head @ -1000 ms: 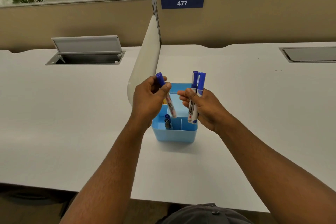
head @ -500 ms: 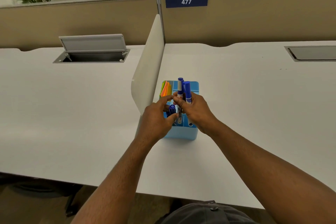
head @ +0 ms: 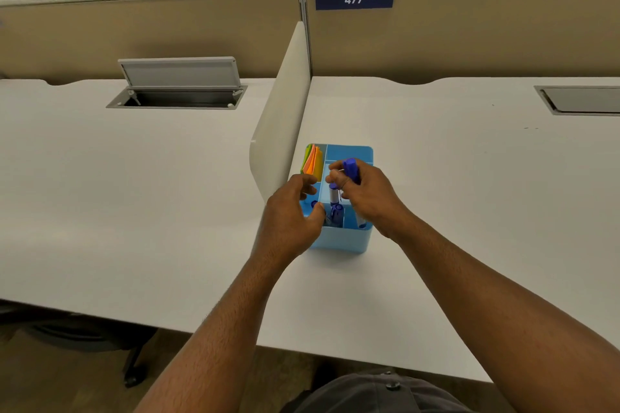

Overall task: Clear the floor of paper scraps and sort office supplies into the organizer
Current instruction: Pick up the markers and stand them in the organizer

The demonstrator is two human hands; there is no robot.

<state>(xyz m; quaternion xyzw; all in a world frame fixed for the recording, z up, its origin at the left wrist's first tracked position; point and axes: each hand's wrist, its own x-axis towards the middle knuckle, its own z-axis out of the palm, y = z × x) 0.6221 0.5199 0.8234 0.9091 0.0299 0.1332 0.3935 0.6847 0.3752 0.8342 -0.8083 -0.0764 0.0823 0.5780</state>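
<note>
gripping a blue marker (head: 351, 170), right hand (head: 367, 196) tops organizer (head: 339, 240); left hand (head: 290, 216) half-curled, empty.

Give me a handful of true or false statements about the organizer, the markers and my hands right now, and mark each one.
1. The blue organizer stands on the white desk. True.
2. The right hand holds a blue-capped marker. True.
3. The coloured paper pads lie loose on the desk. False: they stand in the organizer's back left compartment.
4. The cable hatch to the left is shut. False: its lid is propped open.
5. The left hand rests flat on the desk, far from the organizer. False: it is at the organizer's left edge.
</note>
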